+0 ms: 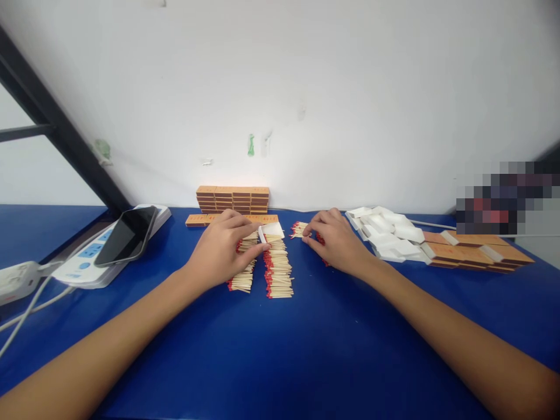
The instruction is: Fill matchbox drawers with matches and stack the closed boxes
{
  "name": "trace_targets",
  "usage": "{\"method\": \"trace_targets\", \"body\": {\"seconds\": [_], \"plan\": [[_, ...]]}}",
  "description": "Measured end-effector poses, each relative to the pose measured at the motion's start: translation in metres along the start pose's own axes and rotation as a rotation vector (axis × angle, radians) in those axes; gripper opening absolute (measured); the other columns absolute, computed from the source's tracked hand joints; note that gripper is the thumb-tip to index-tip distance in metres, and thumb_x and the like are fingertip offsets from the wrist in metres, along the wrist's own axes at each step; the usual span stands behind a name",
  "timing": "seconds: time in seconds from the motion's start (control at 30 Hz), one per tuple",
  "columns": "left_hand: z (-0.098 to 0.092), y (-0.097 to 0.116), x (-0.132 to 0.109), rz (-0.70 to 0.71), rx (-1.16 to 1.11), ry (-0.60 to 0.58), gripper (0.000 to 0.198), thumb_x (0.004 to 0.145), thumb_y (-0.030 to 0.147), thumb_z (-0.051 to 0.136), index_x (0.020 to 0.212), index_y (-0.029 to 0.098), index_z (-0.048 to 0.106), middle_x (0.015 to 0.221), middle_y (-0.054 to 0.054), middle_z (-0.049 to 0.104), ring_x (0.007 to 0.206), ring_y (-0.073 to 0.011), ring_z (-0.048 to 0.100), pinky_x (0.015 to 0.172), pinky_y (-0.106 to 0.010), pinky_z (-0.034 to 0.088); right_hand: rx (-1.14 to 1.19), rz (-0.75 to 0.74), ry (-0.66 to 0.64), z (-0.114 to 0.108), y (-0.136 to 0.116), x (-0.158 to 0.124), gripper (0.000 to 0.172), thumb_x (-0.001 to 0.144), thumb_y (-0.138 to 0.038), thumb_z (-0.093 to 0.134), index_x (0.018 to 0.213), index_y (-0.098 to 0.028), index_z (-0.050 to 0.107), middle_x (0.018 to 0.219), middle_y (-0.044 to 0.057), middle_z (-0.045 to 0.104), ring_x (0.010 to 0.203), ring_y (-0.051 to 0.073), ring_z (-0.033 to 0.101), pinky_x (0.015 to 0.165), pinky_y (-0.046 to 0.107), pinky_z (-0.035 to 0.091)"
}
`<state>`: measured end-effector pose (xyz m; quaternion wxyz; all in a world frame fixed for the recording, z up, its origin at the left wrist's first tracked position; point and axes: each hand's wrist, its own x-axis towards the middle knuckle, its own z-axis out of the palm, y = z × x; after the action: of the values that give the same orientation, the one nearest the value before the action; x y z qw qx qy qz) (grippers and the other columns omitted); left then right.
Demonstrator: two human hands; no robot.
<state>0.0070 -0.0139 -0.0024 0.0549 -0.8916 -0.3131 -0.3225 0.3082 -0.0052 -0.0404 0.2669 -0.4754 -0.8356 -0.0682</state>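
Observation:
My left hand (225,248) is closed on a small white matchbox tray (273,229), thumb on the near side and fingers behind. Some matches lie at or in the tray; I cannot tell which. Below and beside it, two long rows of red-tipped matches (279,274) lie on the blue table, one partly under my left hand. Thumb and forefinger of my right hand (336,240) come together at the edge of a small match pile (299,228), pinching at the matches. More red match heads show beneath my right palm, mostly hidden.
Orange matchboxes (231,200) stand stacked against the wall, with a lower row in front. Several white empty trays (387,233) are heaped at the right, beside more orange matchboxes (476,252). At the left, a phone (126,236) rests on a white power strip (83,274) with cables.

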Motion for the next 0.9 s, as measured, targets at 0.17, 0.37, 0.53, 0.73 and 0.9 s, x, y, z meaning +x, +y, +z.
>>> {"method": "trace_targets", "body": {"seconds": [0.17, 0.37, 0.53, 0.73, 0.9], "plan": [[-0.0002, -0.0002, 0.0006, 0.008, 0.006, 0.009, 0.038, 0.100, 0.047, 0.067, 0.117, 0.013, 0.076, 0.098, -0.010, 0.073, 0.097, -0.0261, 0.060, 0.090, -0.046, 0.053, 0.003, 0.008, -0.005, 0.0000, -0.0025, 0.0017, 0.007, 0.097, -0.024, 0.065, 0.096, -0.021, 0.071, 0.102, 0.011, 0.066, 0.103, 0.031, 0.053, 0.093, 0.049, 0.048], [-0.0002, 0.0004, 0.0005, 0.021, 0.004, 0.012, 0.037, 0.100, 0.045, 0.068, 0.117, 0.013, 0.075, 0.098, -0.010, 0.073, 0.095, -0.0263, 0.060, 0.088, -0.045, 0.053, 0.010, -0.021, -0.029, 0.0011, -0.0030, 0.0023, 0.011, 0.099, -0.023, 0.062, 0.107, -0.022, 0.069, 0.109, 0.011, 0.065, 0.108, 0.032, 0.052, 0.095, 0.049, 0.048], [0.0004, -0.0007, -0.0005, 0.019, 0.003, 0.006, 0.037, 0.099, 0.045, 0.069, 0.117, 0.013, 0.075, 0.099, -0.010, 0.074, 0.096, -0.0261, 0.059, 0.088, -0.045, 0.053, 0.018, -0.028, -0.067, 0.0026, -0.0043, 0.0057, 0.011, 0.101, -0.022, 0.059, 0.100, -0.021, 0.069, 0.107, 0.012, 0.064, 0.107, 0.031, 0.052, 0.095, 0.049, 0.048], [-0.0002, 0.0001, 0.0003, 0.030, 0.015, 0.004, 0.035, 0.100, 0.044, 0.068, 0.115, 0.013, 0.075, 0.098, -0.010, 0.073, 0.095, -0.0258, 0.059, 0.089, -0.044, 0.053, 0.001, -0.039, -0.105, 0.0043, -0.0047, 0.0072, 0.014, 0.101, -0.022, 0.055, 0.092, -0.020, 0.065, 0.107, 0.014, 0.064, 0.105, 0.031, 0.053, 0.093, 0.048, 0.049], [-0.0006, 0.0012, 0.0009, 0.030, 0.014, 0.009, 0.035, 0.100, 0.045, 0.068, 0.114, 0.014, 0.075, 0.097, -0.010, 0.073, 0.095, -0.0257, 0.059, 0.088, -0.044, 0.053, 0.011, -0.023, -0.082, 0.0050, -0.0067, 0.0085, 0.011, 0.101, -0.024, 0.058, 0.098, -0.021, 0.068, 0.110, 0.013, 0.065, 0.108, 0.031, 0.054, 0.095, 0.048, 0.049]]}}
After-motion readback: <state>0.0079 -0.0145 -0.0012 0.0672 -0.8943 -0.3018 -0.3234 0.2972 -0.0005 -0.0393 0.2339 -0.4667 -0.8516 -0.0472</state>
